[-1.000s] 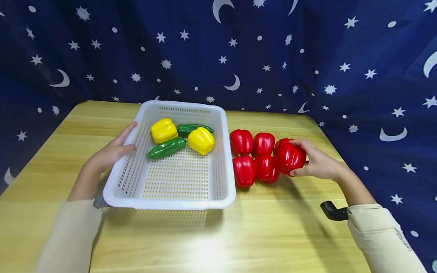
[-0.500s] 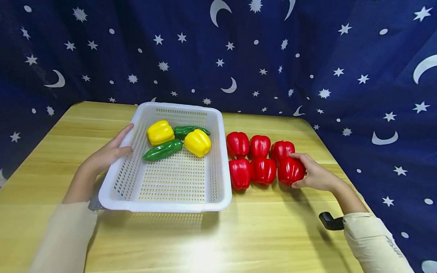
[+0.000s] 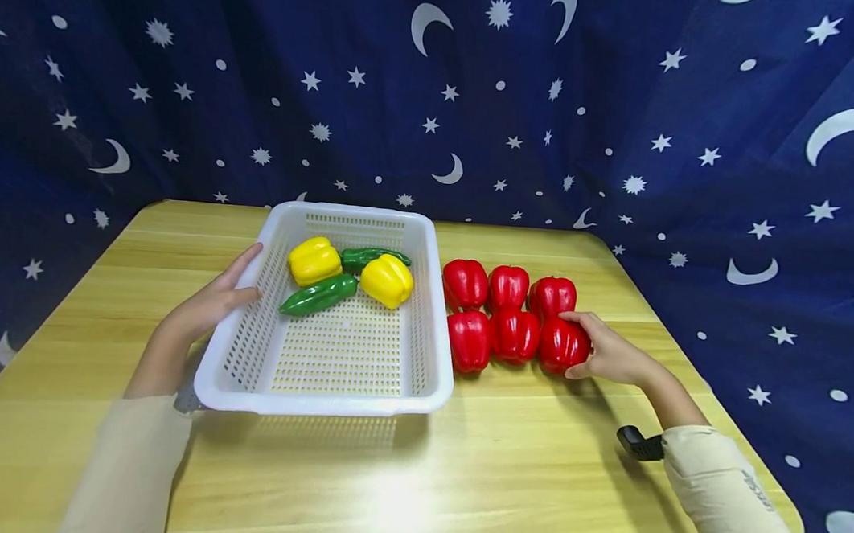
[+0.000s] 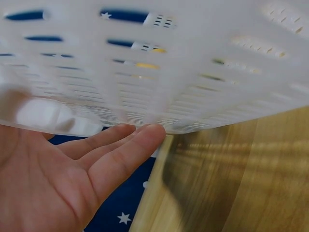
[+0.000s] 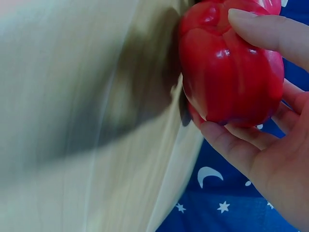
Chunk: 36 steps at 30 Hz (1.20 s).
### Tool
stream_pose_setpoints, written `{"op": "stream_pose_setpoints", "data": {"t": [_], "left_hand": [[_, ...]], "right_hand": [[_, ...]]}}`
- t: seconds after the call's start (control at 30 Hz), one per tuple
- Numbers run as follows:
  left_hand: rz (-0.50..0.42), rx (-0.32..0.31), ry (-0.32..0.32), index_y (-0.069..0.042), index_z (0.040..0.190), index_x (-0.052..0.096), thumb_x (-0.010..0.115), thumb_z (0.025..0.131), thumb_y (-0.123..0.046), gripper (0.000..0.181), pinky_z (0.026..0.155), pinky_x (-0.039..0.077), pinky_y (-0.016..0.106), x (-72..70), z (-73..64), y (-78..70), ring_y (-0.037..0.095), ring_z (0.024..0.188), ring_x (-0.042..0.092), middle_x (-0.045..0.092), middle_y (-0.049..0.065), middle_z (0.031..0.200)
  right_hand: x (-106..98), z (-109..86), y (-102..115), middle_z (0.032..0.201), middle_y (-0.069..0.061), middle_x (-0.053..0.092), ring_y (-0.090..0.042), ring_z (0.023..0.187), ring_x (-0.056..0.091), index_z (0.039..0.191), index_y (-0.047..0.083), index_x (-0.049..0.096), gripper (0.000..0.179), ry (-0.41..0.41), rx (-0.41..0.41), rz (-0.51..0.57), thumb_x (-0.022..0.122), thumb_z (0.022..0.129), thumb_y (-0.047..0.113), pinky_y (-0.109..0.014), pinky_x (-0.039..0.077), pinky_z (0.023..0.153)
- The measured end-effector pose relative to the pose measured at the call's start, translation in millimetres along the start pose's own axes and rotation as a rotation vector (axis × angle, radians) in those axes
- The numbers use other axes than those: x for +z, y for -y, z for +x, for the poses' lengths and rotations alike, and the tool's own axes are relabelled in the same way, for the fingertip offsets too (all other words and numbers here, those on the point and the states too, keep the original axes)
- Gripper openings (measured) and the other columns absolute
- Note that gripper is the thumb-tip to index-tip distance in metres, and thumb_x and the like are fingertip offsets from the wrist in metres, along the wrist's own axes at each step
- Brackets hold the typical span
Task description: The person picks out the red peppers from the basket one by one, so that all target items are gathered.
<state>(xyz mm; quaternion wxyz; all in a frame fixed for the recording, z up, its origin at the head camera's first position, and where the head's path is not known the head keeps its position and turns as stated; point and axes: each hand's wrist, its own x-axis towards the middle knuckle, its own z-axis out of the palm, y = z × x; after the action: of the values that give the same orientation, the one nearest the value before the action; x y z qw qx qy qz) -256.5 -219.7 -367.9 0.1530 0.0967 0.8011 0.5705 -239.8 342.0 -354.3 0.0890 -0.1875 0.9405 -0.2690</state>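
My left hand (image 3: 203, 307) holds the white plastic basket (image 3: 321, 404) by its left side, tilting it slightly toward me. In the left wrist view, the fingers (image 4: 118, 162) reach under the slotted wall. Two yellow bell peppers (image 3: 386, 280) and two green peppers (image 3: 318, 295) lie inside, toward the back. To the right, my right hand (image 3: 614, 353) grips a red bell pepper (image 3: 562, 346) at the near right corner of a group. Thumb and fingers are around this pepper (image 5: 231, 72) in the right wrist view.
Other red bell peppers (image 3: 514, 334) stand close together in two rows, right beside the basket. The light wooden table (image 3: 518, 464) carries everything. A dark blue curtain (image 3: 378, 95) with stars and moons hangs behind and at the sides.
My right hand has lowered the red bell pepper toward me, from in front of the back right pepper to the near row's right end, then slightly left. The left hand keeps holding the basket.
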Motion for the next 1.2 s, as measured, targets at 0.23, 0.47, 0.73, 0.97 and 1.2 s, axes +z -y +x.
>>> {"op": "stream_pose_setpoints", "data": {"t": [0.23, 0.47, 0.73, 0.97, 1.2], "left_hand": [[0.003, 0.010, 0.001, -0.040, 0.142, -0.014, 0.035, 0.092, -0.007, 0.078, 0.070, 0.055, 0.050, 0.3, 0.0, 0.1, 0.056, 0.117, 0.039, -0.002, 0.019, 0.152], [-0.007, 0.007, 0.006, -0.040, 0.143, -0.013, 0.034, 0.093, -0.008, 0.076, 0.071, 0.055, 0.050, 0.3, -1.2, -0.4, 0.055, 0.117, 0.039, -0.001, 0.018, 0.153], [-0.006, -0.012, -0.009, -0.042, 0.143, -0.011, 0.035, 0.092, -0.008, 0.077, 0.070, 0.055, 0.049, 0.8, -0.4, -0.2, 0.054, 0.117, 0.041, 0.000, 0.017, 0.153], [0.002, -0.002, -0.012, -0.042, 0.143, -0.011, 0.035, 0.092, -0.009, 0.076, 0.070, 0.055, 0.049, 1.9, -1.2, -0.9, 0.054, 0.117, 0.041, 0.000, 0.017, 0.153], [0.000, -0.003, -0.012, -0.041, 0.143, -0.011, 0.035, 0.092, -0.008, 0.076, 0.070, 0.055, 0.049, 2.1, -1.1, -1.0, 0.055, 0.117, 0.040, 0.000, 0.016, 0.153]], "right_hand": [[3.6, 2.8, -4.8, 0.122, -0.026, 0.038, -0.041, 0.113, 0.039, 0.132, -0.004, 0.031, 0.086, -0.002, 0.001, 0.015, 0.079, 0.062, 0.009, -0.059, 0.037, 0.094], [3.2, 8.4, -12.0, 0.125, -0.027, 0.035, -0.042, 0.115, 0.036, 0.133, -0.003, 0.029, 0.085, 0.000, 0.001, 0.025, 0.078, 0.064, 0.007, -0.060, 0.036, 0.094], [0.0, 11.0, -10.2, 0.126, -0.028, 0.033, -0.044, 0.116, 0.034, 0.134, -0.004, 0.028, 0.086, 0.026, -0.009, 0.041, 0.078, 0.065, 0.008, -0.062, 0.035, 0.094], [-0.8, 12.9, -12.9, 0.127, -0.029, 0.031, -0.044, 0.118, 0.032, 0.135, -0.004, 0.026, 0.086, 0.031, -0.006, 0.054, 0.076, 0.066, 0.006, -0.063, 0.033, 0.096], [-0.5, 14.0, -16.8, 0.130, -0.030, 0.027, -0.045, 0.119, 0.029, 0.137, -0.003, 0.022, 0.087, 0.042, 0.011, 0.092, 0.074, 0.068, 0.004, -0.064, 0.032, 0.097]]}}
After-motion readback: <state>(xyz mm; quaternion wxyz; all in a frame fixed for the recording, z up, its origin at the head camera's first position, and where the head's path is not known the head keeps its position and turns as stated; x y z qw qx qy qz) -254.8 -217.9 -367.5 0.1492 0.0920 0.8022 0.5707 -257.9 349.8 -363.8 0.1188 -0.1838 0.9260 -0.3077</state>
